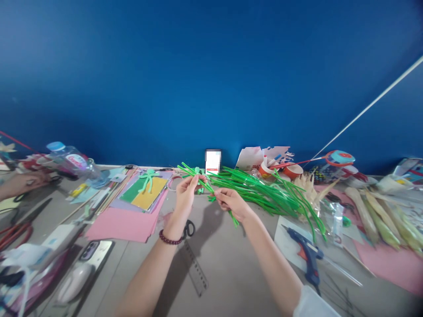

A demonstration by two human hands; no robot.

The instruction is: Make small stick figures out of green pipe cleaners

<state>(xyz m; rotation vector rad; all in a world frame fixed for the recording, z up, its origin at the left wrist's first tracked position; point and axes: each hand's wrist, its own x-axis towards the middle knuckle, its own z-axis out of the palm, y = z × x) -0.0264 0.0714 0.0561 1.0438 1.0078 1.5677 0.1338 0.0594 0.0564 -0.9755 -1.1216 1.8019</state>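
Far left, at nine o'clock: another person's hand [23,182] beside a tipped plastic bottle [71,160]. Next, pink paper [124,224] with a yellow-green sheet [147,193] at its twelve. Centre: left hand [185,193], beaded bracelet [170,239] at the wrist, pinched shut on green pipe cleaners [206,187]; scissors [189,229] at its six. Right hand [231,202] closed on the same stems. At three o'clock, loose pipe-cleaner pile [264,189]; blue glue gun [307,255] at five.

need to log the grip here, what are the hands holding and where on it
Both hands hold green pipe cleaners: the left hand pinches near their upper ends, the right hand grips lower down, with the tails hanging below it.
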